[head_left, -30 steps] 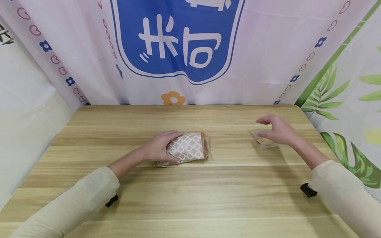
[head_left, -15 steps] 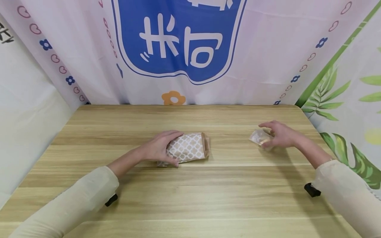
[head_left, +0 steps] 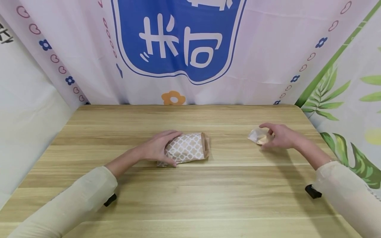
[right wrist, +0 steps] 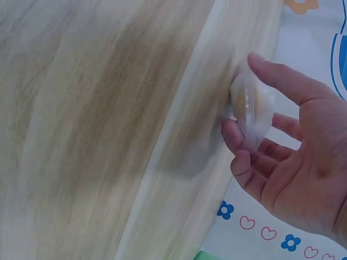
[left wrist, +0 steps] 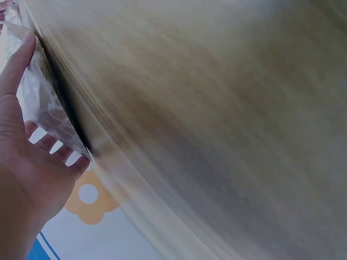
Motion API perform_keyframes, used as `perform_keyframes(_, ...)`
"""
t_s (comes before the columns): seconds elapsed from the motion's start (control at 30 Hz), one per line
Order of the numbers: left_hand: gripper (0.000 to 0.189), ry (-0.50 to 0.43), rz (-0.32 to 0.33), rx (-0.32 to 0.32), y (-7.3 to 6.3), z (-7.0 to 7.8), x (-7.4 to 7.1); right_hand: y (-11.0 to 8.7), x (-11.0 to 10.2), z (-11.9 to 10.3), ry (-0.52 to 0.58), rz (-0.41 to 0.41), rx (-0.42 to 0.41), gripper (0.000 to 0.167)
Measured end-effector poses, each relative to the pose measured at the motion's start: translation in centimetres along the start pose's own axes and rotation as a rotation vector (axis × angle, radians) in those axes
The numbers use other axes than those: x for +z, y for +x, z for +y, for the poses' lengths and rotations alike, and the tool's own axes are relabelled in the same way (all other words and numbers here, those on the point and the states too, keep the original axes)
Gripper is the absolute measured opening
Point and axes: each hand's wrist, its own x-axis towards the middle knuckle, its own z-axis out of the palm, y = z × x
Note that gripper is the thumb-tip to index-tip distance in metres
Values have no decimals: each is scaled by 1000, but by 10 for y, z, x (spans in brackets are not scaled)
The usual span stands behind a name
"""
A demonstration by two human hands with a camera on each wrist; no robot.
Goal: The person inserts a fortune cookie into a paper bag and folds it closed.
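A patterned paper bag (head_left: 190,147), tan with a white lattice print, lies on the table left of centre. My left hand (head_left: 159,147) grips its left end, thumb on the near side and fingers on the far side. In the left wrist view, the bag (left wrist: 46,103) shows between the thumb and fingers. At the right, my right hand (head_left: 281,136) holds a small packet (head_left: 257,135) in clear wrapping with something pale yellow inside. The right wrist view shows this packet (right wrist: 252,105) between thumb and fingers, close over the tabletop.
Both hands work over a wood-grain table (head_left: 190,198). A printed cloth (head_left: 262,49) with a blue emblem hangs along its far edge, and a leaf-patterned cloth (head_left: 354,132) hangs on the right. Black devices (head_left: 313,191) sit under the forearms.
My right hand has closed in on the clear packet, which has shifted slightly left and tilted up into the fingers. The left hand and the paper bag have barely moved.
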Motion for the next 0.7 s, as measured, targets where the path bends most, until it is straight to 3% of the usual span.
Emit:
perform_keyframes(0.27, 118, -11, -1, -3, 0, 0, 0, 0, -2, -9, 91, -85, 26, 108)
perform_keyframes(0.5, 117, -12, -7, -3, 0, -1, 2, 0, -6, -11, 300, -223, 10, 106)
perform_keyframes(0.7, 119, -16, -18, -17, 1, -1, 1, 3, -2, -12, 330, -240, 5, 102)
